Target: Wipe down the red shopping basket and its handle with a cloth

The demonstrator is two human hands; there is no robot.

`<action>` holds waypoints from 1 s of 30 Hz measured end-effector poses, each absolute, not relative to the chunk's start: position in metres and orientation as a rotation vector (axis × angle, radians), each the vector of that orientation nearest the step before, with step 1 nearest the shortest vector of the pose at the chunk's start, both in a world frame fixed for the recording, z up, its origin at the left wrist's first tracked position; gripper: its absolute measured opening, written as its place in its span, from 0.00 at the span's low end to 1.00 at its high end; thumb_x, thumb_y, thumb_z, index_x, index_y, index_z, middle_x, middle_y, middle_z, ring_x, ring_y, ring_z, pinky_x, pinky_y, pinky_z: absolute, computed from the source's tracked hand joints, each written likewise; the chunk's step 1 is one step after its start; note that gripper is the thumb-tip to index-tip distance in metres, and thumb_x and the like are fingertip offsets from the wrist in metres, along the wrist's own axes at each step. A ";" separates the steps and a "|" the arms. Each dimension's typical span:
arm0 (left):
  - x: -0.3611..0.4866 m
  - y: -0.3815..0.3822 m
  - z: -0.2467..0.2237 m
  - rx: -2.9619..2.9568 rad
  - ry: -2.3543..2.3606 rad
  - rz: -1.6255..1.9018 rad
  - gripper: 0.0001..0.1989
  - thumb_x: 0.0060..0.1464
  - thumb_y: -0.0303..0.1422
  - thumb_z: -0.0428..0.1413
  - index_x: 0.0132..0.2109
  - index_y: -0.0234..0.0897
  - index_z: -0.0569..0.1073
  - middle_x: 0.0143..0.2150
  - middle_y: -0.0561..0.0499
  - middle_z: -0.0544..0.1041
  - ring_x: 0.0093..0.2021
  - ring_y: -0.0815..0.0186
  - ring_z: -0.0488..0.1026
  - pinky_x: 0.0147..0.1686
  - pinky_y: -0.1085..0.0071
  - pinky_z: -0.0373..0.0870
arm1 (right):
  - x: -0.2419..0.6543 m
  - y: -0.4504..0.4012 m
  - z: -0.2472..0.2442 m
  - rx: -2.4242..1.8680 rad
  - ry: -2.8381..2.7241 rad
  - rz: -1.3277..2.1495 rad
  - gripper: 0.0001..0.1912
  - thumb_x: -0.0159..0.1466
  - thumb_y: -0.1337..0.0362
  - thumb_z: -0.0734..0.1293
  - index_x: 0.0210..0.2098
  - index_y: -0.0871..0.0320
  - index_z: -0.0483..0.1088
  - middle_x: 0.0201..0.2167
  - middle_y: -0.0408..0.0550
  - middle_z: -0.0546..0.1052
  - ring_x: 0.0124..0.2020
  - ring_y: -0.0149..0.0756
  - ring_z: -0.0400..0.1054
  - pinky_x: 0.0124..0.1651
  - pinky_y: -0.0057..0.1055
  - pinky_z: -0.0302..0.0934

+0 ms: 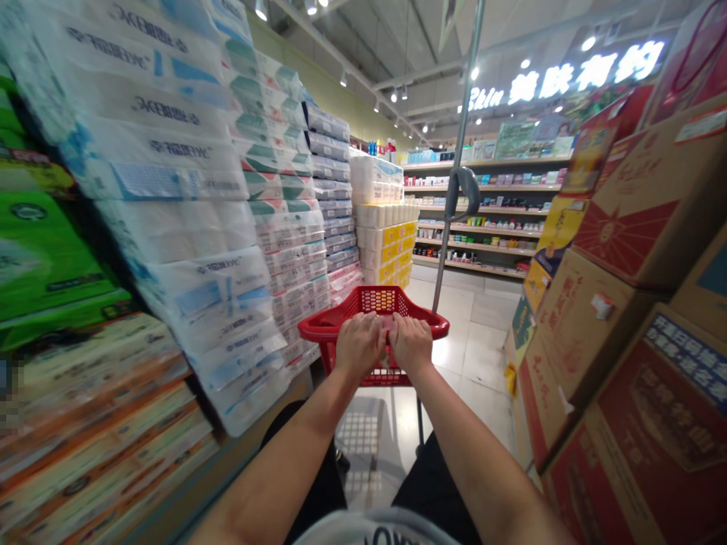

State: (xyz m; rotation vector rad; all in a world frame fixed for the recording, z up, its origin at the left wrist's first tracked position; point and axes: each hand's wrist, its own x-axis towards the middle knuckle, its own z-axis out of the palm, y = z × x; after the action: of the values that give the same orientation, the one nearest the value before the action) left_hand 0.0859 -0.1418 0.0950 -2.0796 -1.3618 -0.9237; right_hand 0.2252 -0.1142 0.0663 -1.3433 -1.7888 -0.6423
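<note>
Firmly gripping the red shopping cart rim (435, 325) with closed left hand (360, 344) and right hand (411, 342), toilet-roll packs (182, 250) towering left of it.

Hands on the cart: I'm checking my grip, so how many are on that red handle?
2: the left hand and the right hand, side by side on the front handle of the red shopping cart. Neither is hidden.

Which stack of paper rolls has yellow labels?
The far stack beyond the red shopping cart; the nearer stacks on the left show blue, green or grey.
</note>
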 end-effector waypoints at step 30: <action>0.031 -0.118 0.109 -2.023 -1.734 -0.508 0.31 0.65 0.40 0.31 0.32 0.34 0.76 0.33 0.42 0.80 0.34 0.61 0.76 0.37 0.64 0.65 | 0.229 -0.117 0.093 -1.226 -2.034 -0.439 0.12 0.65 0.63 0.61 0.47 0.55 0.68 0.46 0.49 0.73 0.49 0.39 0.63 0.51 0.35 0.53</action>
State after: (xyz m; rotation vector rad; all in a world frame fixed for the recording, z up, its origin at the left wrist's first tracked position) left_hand 0.0310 -0.1179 0.1091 -2.0230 -1.7336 -0.5078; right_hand 0.2285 -0.1166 0.0926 -1.2261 -2.0335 -0.4390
